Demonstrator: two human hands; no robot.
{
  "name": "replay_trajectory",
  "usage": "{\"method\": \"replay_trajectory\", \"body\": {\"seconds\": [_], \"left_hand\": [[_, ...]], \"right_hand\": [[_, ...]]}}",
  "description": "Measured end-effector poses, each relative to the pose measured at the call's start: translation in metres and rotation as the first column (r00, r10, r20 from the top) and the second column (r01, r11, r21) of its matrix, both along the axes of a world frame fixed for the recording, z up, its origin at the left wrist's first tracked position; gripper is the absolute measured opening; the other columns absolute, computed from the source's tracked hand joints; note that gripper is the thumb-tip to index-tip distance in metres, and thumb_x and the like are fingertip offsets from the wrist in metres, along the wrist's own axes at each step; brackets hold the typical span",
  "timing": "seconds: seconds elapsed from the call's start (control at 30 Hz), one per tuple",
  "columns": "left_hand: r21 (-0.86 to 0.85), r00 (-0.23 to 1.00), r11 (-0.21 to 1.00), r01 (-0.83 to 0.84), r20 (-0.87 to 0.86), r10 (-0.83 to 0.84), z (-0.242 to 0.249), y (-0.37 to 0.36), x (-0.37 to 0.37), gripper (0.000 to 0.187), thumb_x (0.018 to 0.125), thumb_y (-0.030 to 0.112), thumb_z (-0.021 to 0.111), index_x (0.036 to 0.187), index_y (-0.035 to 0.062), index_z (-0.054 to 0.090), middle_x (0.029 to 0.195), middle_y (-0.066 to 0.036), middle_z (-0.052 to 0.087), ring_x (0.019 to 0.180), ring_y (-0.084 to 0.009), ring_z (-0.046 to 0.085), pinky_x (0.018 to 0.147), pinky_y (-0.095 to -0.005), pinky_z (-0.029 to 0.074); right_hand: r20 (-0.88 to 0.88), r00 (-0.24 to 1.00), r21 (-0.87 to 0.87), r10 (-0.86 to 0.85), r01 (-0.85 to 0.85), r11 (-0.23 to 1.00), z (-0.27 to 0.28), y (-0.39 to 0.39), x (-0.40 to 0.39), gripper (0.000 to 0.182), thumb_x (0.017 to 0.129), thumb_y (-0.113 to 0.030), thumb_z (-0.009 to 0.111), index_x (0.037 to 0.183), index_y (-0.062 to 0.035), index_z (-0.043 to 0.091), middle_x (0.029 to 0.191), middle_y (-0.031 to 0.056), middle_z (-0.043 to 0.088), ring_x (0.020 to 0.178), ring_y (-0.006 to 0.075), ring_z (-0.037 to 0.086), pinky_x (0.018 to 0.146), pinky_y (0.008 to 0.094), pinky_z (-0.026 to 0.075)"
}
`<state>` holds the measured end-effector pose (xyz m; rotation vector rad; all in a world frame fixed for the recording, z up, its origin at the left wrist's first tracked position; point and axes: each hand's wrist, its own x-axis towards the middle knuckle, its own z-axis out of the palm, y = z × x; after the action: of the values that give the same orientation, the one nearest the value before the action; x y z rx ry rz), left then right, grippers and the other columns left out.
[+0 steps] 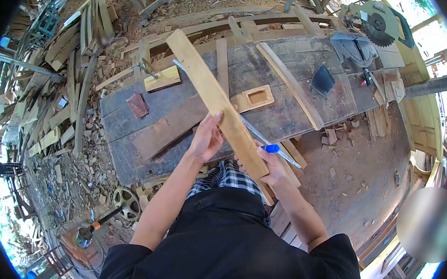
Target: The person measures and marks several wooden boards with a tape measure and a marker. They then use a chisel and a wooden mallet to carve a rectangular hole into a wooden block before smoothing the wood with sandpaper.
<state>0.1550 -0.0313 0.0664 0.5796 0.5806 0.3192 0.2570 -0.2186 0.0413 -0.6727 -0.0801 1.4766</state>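
A long, smooth wooden board [220, 108] slants across the front of my body, raised above the workbench. My left hand [208, 138] grips it near the middle, thumb at the near edge and fingers partly hidden underneath. Around its lower end my right hand [273, 167] is closed, with a blue-capped pen [270, 148] sticking out by the thumb and forefinger. A metal ruler [256, 129] passes behind the board, showing on both sides of it.
The dark plank workbench [293, 119] carries a narrow strip [291, 84], a hollowed wooden block [258, 97], a brown plank [169, 127], reddish sandpaper [137, 105] and a dark sheet [322, 80]. A miter saw [376, 28] stands far right. Wood scraps litter the ground; a pedestal fan [81, 244] is left.
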Motion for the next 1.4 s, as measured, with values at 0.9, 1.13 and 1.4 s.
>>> {"method": "replay_trajectory", "body": {"seconds": [0.9,1.13,1.4], "left_hand": [[0.053,0.98,0.981,-0.188,-0.065,0.191,-0.008,-0.006,0.012,0.032,0.092,0.024,0.066,0.117,0.0067,0.055,0.092,-0.004,0.06,0.089,-0.0146,0.061,0.09,-0.0401,0.053],[0.246,0.916,0.92,-0.305,-0.187,0.354,-0.014,-0.011,0.012,0.044,0.087,0.02,0.074,0.119,0.006,0.046,0.107,-0.003,0.057,0.1,-0.013,0.056,0.087,-0.0315,0.048],[0.358,0.913,0.891,-0.278,-0.191,0.361,-0.024,-0.012,0.011,0.049,0.089,0.019,0.071,0.125,0.0048,0.041,0.119,-0.007,0.053,0.107,-0.0157,0.053,0.094,-0.0343,0.043]], "right_hand": [[-0.02,0.996,-0.093,0.082,-0.084,0.992,0.01,0.003,0.015,0.045,0.096,-0.032,0.059,0.131,-0.0058,0.048,0.095,0.0123,0.063,0.083,0.0161,0.064,0.064,0.0301,0.057],[0.769,0.602,-0.235,0.216,-0.047,0.971,0.009,-0.002,0.032,0.035,0.091,-0.024,0.069,0.118,-0.0058,0.057,0.106,0.009,0.065,0.091,0.0115,0.061,0.078,0.0291,0.05],[0.964,0.234,-0.151,0.124,0.101,0.983,0.014,0.006,-0.001,0.042,0.087,-0.018,0.071,0.124,-0.0113,0.054,0.089,0.0164,0.064,0.082,0.0242,0.066,0.073,0.0331,0.05]]}}
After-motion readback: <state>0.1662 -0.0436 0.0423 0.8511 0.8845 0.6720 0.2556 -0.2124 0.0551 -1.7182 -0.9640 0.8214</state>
